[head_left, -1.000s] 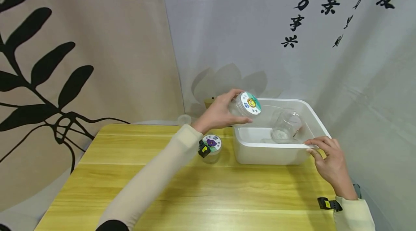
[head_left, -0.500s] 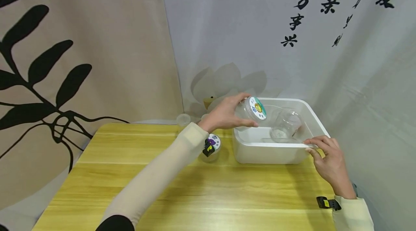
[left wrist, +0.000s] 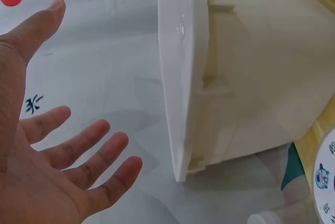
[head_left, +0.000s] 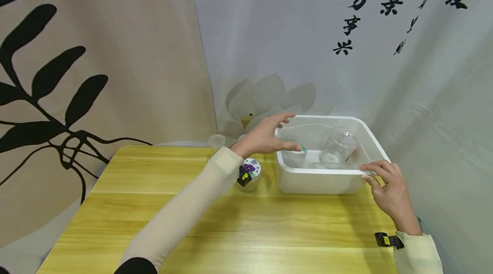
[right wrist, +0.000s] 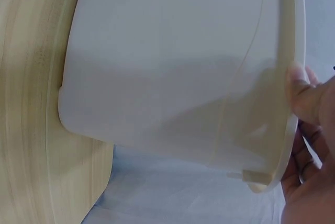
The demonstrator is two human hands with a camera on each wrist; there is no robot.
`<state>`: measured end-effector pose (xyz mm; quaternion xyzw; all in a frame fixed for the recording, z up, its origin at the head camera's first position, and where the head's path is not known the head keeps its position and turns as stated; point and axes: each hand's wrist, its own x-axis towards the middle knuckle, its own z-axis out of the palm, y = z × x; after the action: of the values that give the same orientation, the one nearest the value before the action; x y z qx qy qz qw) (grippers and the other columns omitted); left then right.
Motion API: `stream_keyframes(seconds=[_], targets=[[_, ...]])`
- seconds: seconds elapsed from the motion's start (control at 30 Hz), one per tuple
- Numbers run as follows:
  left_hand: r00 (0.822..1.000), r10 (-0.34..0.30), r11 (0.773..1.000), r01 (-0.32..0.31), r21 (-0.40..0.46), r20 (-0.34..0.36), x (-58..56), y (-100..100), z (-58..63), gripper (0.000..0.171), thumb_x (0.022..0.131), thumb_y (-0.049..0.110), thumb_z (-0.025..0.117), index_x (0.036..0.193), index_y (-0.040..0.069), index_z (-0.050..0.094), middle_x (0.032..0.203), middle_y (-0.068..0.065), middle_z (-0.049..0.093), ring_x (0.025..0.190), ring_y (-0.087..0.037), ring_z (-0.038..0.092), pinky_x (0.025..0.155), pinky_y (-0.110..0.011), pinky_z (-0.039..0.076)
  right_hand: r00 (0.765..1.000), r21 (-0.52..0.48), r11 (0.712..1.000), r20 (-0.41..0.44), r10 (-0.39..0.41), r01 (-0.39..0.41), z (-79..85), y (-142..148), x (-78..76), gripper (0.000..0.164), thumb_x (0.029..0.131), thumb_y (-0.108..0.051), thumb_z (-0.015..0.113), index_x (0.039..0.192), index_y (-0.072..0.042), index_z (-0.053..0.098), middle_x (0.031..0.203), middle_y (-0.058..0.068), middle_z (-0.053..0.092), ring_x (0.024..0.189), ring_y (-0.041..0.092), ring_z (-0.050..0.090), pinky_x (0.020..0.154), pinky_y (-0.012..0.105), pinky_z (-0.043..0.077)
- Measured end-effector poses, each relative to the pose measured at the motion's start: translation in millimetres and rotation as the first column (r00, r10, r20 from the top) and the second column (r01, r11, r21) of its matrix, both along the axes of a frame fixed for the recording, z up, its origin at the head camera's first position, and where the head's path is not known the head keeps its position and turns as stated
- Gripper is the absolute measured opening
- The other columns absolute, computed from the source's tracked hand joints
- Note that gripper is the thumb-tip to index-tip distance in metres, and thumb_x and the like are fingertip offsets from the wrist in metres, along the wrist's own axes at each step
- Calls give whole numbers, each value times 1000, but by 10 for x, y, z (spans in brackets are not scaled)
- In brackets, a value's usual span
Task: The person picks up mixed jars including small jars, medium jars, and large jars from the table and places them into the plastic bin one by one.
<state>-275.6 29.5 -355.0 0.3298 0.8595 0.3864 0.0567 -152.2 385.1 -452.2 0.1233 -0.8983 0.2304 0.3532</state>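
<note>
A white plastic bin (head_left: pixel 316 182) stands at the table's back right. My left hand (head_left: pixel 263 137) hovers over its left rim, thumb and fingers spread; in the left wrist view this hand (left wrist: pixel 57 166) holds nothing. Below the thumb, inside the bin, a clear jar (head_left: pixel 294 159) shows partly, its green-edged lid mostly hidden. Another clear jar (head_left: pixel 339 147) lies tilted farther right in the bin. At the bin's front right corner my right hand (head_left: pixel 390 190) pinches the rim, its thumb on the outer side in the right wrist view.
A lidded jar (head_left: pixel 253 169) with a purple flower label stands left of the bin, partly behind the left wrist strap. A small clear container (head_left: pixel 217 141) sits at the back edge of the wooden table (head_left: pixel 292 231). Printed cloth (head_left: pixel 269 30) hangs behind.
My left hand moved right and over the bin with the flower-labelled jar, then let it go; the jar now sits down inside. My right hand has stayed on the rim.
</note>
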Motion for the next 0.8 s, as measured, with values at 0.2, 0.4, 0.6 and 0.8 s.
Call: stream_keyframes(seconds=[0.2, 0.4, 0.6, 0.8], targets=[[997, 34, 999, -32, 23, -72, -9, -107, 1, 96, 78, 59, 84, 158, 32, 38, 153, -2, 52, 137, -25, 52, 111, -44, 48, 1000, -4, 1000, -6, 6, -6, -7, -1, -9, 32, 72, 18, 80, 95, -4, 78, 94, 9, 66, 91, 1, 36, 71, 26, 28], [992, 87, 996, -84, 35, -93, -3, -244, 22, 101, 75, 65, 83, 159, 32, 35, 163, 2, 39, 150, -24, 38, 121, -53, 36, 1000, -3, 1000, -9, 1, -1, -13, -2, -10, 32, 72, 18, 81, 95, -5, 78, 94, 9, 67, 91, 1, 37, 71, 27, 28], [982, 168, 983, -159, 93, -91, -18, -398, -15, 108, 71, 68, 84, 160, 33, 34, 165, 5, 36, 153, -23, 33, 123, -54, 33, 1000, -5, 1000, -15, 4, -5, -14, -3, -13, 32, 72, 19, 80, 94, -4, 78, 94, 10, 66, 91, 1, 37, 71, 27, 28], [967, 245, 964, -235, 126, -70, -48, -556, -91, 111, 73, 64, 85, 162, 34, 26, 168, 3, 29, 155, -26, 29, 121, -59, 32, 1000, -6, 1000, -11, 3, -3, -17, -3, -15, 33, 72, 19, 81, 95, -4, 78, 94, 10, 66, 92, 1, 38, 71, 27, 28]])
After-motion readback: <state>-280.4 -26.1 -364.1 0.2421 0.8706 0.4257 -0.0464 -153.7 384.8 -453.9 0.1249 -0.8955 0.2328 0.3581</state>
